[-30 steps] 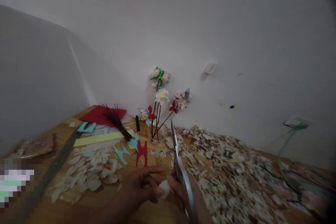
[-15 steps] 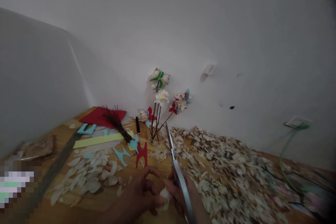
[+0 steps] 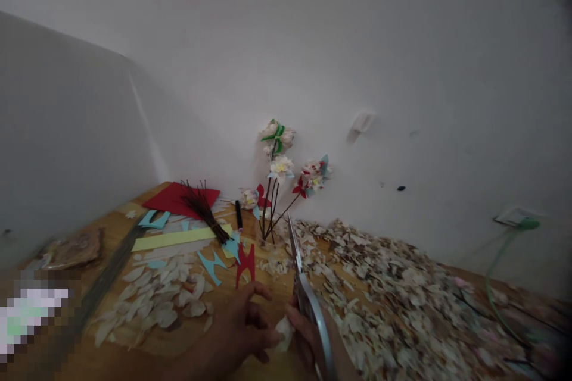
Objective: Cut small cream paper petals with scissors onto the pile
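My right hand [image 3: 310,333] is closed around the handles of the scissors [image 3: 298,262], whose blades point up and away from me. A small white petal [image 3: 285,333] lies between my two hands, against the right fingertips and close to the left thumb. My left hand [image 3: 248,327] has its fingers curved and apart; whether its thumb touches the petal I cannot tell. Beyond the hands are a red cut-out paper piece [image 3: 245,265] and a light blue one [image 3: 212,266]. White petals [image 3: 156,297] are spread left of my left hand.
Handmade flowers on twigs [image 3: 280,168] stand by the wall. A large heap of petals [image 3: 393,286] covers the right side. A twig bundle [image 3: 208,217] lies on red paper [image 3: 167,197], near a yellow strip [image 3: 179,239] and a black pen [image 3: 238,214]. A green cord [image 3: 491,286] is far right.
The whole view has shifted slightly, so things appear further right. Both hands stay close together, with the petal and scissors held much as before.
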Motion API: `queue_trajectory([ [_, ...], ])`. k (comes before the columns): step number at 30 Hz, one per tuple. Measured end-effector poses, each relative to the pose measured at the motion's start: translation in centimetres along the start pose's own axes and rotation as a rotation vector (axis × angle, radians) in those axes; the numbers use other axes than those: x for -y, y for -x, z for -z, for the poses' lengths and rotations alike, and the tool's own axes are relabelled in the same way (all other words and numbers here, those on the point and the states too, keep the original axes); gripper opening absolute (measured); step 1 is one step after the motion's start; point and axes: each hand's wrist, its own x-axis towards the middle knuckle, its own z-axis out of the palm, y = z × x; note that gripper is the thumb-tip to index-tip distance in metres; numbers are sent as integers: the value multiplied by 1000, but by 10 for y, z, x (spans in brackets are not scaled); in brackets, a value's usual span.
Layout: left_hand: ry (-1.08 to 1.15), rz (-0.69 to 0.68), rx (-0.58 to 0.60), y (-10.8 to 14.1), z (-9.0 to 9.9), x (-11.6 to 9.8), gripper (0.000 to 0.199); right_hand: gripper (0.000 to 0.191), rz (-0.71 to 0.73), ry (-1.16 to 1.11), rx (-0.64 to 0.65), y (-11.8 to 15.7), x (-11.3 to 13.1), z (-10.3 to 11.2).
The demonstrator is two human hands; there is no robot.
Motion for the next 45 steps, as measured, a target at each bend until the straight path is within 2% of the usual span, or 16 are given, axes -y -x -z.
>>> queue_trajectory([
  [7, -42, 28, 23, 9, -7, -8, 47, 64, -21, 57, -69, -1, 5, 0],
  [10, -59, 13, 16, 10, -8, -11, 44, 58, -14, 18, -68, -1, 4, 1],
  [14, -11, 20, 42, 8, -7, -11, 47, 47, 59, -129, -135, 1, 1, 2],
  [18, 18, 61, 46, 8, -8, -12, 54, 53, 29, -67, -125, 0, -5, 6],
  [22, -55, 53, -14, 13, -12, -17, 45, 48, 87, -48, -109, -4, -10, 8],
  [26, -88, 41, -18, 14, -13, -19, 41, 54, 86, -3, -132, -6, -2, 3],
  [31, -109, 54, -20, 12, -13, -20, 38, 64, 50, 56, -242, -4, 10, -3],
  [38, -138, 76, -8, 15, -11, -17, 36, 67, -22, 112, -155, 0, 11, -2],
  [42, -188, 37, 42, 14, -4, -15, 28, 62, -2, 39, -174, 4, 14, -2],
  [45, -211, 7, 55, 15, -2, -17, 27, 57, 7, -11, -116, 7, 14, -5],
])
